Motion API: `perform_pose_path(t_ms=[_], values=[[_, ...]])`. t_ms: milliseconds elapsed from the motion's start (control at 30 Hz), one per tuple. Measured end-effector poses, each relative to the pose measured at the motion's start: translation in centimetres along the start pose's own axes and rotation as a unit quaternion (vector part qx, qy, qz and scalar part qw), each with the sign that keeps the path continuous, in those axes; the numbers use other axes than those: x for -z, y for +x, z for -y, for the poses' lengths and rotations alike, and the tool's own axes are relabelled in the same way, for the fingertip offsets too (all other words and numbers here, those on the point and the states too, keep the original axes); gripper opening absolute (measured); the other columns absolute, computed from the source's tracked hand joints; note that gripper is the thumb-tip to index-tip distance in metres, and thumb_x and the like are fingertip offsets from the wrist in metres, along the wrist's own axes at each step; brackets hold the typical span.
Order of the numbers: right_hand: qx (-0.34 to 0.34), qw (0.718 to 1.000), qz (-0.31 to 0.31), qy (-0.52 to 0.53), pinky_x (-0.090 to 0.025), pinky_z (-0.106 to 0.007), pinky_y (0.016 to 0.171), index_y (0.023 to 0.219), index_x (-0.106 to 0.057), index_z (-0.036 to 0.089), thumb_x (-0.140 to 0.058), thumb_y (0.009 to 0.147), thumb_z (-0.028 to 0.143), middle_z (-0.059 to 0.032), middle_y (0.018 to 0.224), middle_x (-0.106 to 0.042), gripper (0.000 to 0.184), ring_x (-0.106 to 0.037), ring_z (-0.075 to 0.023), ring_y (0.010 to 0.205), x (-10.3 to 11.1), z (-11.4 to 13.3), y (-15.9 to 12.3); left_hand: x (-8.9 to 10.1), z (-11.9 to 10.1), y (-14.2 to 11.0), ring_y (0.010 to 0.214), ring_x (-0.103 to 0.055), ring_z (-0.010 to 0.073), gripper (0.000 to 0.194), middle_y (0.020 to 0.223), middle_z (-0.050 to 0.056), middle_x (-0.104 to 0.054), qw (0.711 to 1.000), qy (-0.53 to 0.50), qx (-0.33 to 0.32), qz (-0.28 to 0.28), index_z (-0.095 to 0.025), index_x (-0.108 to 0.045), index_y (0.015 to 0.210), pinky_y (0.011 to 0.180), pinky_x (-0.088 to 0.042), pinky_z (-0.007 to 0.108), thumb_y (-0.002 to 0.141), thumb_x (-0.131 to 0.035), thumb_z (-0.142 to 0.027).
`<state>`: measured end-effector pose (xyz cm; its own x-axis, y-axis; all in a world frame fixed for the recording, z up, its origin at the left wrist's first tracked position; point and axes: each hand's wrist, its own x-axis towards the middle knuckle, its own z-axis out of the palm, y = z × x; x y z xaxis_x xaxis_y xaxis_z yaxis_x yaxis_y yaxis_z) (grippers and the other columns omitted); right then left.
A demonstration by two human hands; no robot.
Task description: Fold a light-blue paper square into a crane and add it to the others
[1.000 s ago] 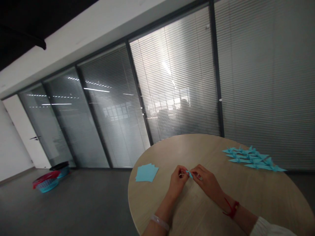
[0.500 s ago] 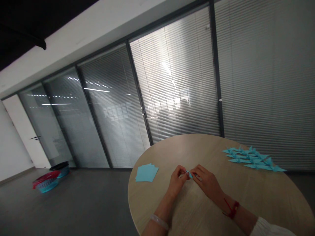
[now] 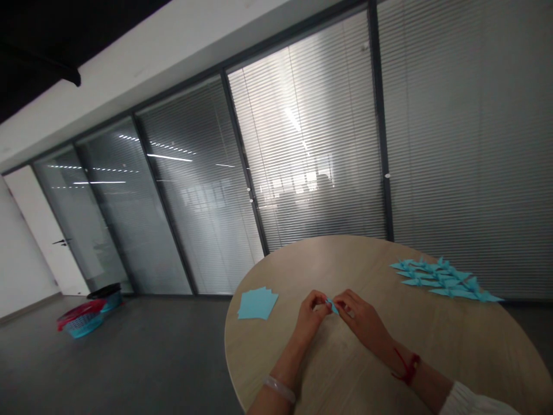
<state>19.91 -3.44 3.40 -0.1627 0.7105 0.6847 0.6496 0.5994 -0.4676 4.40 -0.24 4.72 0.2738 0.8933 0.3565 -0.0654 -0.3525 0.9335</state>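
Between my two hands is a small folded piece of blue paper, mostly covered by my fingers. My left hand pinches it from the left, fingers curled. From the right, my right hand pinches the same paper between thumb and fingers. The exact shape of the fold cannot be made out. A loose stack of flat blue paper sheets lies on the table to the left of my hands. At the right, several blue folded paper cranes stand in rows.
All this rests on a round wooden table. Glass partitions with blinds rise behind it. On the floor at the left are a basket with a red liner and a bin with a black liner. A white door stands beyond.
Only slight finger movement shows at the folded paper, with a bit more of its blue visible now. The sheets and the cranes have stayed in place.
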Motion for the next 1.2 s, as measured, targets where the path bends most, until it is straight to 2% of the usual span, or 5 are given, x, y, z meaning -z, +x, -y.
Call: perform_pose_path(t_ms=[167,567,833,1000,1200], values=[[-0.004,1.000,0.008,0.011,-0.047,-0.028,0.071,0.090,-0.057,0.022,-0.039,0.093,0.026,-0.0035,0.086,-0.058,0.018,-0.057,-0.0161,0.076,-0.2,-0.2,0.0,-0.1,-0.5,-0.2,0.072,-0.054,0.0152,0.017,0.069,0.001,-0.057,0.998,0.050,-0.013,-0.032,-0.016,-0.057,0.067,0.063,-0.041,0.024,0.063,-0.070,-0.027],[-0.026,1.000,-0.007,0.013,-0.048,-0.028,0.070,0.084,-0.059,0.021,-0.044,0.092,0.031,-0.0033,0.082,-0.061,0.020,-0.059,-0.0160,0.074,-0.6,-0.9,0.0,0.1,0.4,0.0,0.063,-0.052,0.0122,0.025,0.067,0.000,-0.057,0.998,0.054,-0.001,0.028,-0.014,-0.060,0.075,0.062,-0.040,0.024,0.067,-0.071,-0.036],[-0.062,0.989,0.003,0.133,-0.049,-0.026,0.066,0.083,-0.063,0.019,-0.042,0.091,0.036,-0.0046,0.081,-0.064,0.027,-0.061,-0.0161,0.075,-0.3,-0.7,0.3,0.2,0.4,-0.1,0.070,-0.055,0.0129,0.031,0.075,0.001,-0.059,1.000,0.005,-0.004,0.006,-0.016,-0.059,0.080,0.064,-0.043,0.023,0.062,-0.076,-0.033],[-0.094,0.978,0.021,0.183,-0.052,-0.027,0.068,0.087,-0.064,0.021,-0.056,0.080,0.036,-0.0049,0.088,-0.066,0.018,-0.063,-0.0181,0.082,-0.5,-1.1,0.4,0.2,0.4,0.0,0.072,-0.058,0.0145,0.028,0.076,0.003,-0.063,1.000,0.016,-0.011,-0.014,-0.016,-0.061,0.079,0.066,-0.044,0.025,0.063,-0.075,-0.034],[-0.151,0.954,0.036,0.255,-0.052,-0.028,0.069,0.083,-0.062,0.021,-0.058,0.077,0.035,-0.0032,0.080,-0.068,0.015,-0.064,-0.0174,0.076,-0.9,-1.9,0.4,0.0,0.6,0.0,0.071,-0.059,0.0155,0.031,0.076,0.004,-0.066,1.000,0.013,-0.007,-0.017,-0.016,-0.065,0.080,0.068,-0.045,0.026,0.062,-0.076,-0.038]])
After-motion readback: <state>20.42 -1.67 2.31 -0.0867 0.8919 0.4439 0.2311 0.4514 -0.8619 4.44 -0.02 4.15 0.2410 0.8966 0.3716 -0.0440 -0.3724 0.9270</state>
